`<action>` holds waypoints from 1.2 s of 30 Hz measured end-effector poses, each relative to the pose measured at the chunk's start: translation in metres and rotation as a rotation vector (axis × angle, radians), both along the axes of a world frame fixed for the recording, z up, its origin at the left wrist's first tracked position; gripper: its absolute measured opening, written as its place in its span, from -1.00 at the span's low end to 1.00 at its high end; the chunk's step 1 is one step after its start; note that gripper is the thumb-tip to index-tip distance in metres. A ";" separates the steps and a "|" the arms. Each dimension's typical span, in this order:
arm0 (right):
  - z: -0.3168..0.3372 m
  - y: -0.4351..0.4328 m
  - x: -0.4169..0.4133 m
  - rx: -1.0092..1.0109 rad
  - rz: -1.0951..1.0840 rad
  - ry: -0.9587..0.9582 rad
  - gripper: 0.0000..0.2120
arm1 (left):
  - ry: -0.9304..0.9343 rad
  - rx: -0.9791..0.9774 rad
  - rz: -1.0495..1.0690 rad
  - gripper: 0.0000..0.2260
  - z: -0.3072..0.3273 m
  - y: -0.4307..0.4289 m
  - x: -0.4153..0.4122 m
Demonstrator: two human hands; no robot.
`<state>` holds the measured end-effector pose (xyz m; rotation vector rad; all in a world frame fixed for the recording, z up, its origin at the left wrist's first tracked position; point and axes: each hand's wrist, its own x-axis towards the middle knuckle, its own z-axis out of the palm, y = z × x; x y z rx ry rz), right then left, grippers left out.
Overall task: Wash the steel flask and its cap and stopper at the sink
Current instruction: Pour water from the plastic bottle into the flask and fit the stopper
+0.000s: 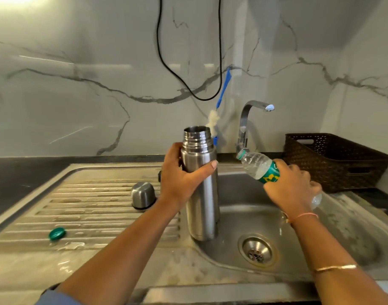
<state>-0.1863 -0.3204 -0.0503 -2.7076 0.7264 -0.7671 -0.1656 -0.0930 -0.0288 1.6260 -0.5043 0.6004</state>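
Observation:
The steel flask (200,188) stands upright at the left edge of the sink basin (250,208), its mouth open. My left hand (182,175) grips its upper body. My right hand (292,190) holds a clear plastic water bottle (258,165) with a green label, tilted with its open neck pointing up-left toward the flask, about level with the flask's shoulder. The flask's steel cap (143,195) sits upside down on the ribbed drainboard (83,208). A small dark part (159,176) peeks out behind my left hand; what it is I cannot tell.
A green bottle lid (57,233) lies on the drainboard at the left. A blue-handled bottle brush (220,100) leans against the marble wall behind the flask. The tap (247,126) rises behind the basin, and a dark woven basket (334,160) stands at the right.

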 end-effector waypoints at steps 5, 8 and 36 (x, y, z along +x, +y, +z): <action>-0.002 0.006 -0.002 -0.035 0.021 -0.009 -0.43 | -0.076 0.003 0.076 -0.60 0.017 0.052 -0.008; -0.003 0.010 -0.003 -0.035 0.036 0.016 -0.41 | -0.095 0.091 0.164 -0.60 0.026 0.088 -0.006; -0.016 0.037 0.004 -0.096 0.133 0.084 -0.36 | 0.155 0.027 0.497 -0.55 0.001 0.239 0.059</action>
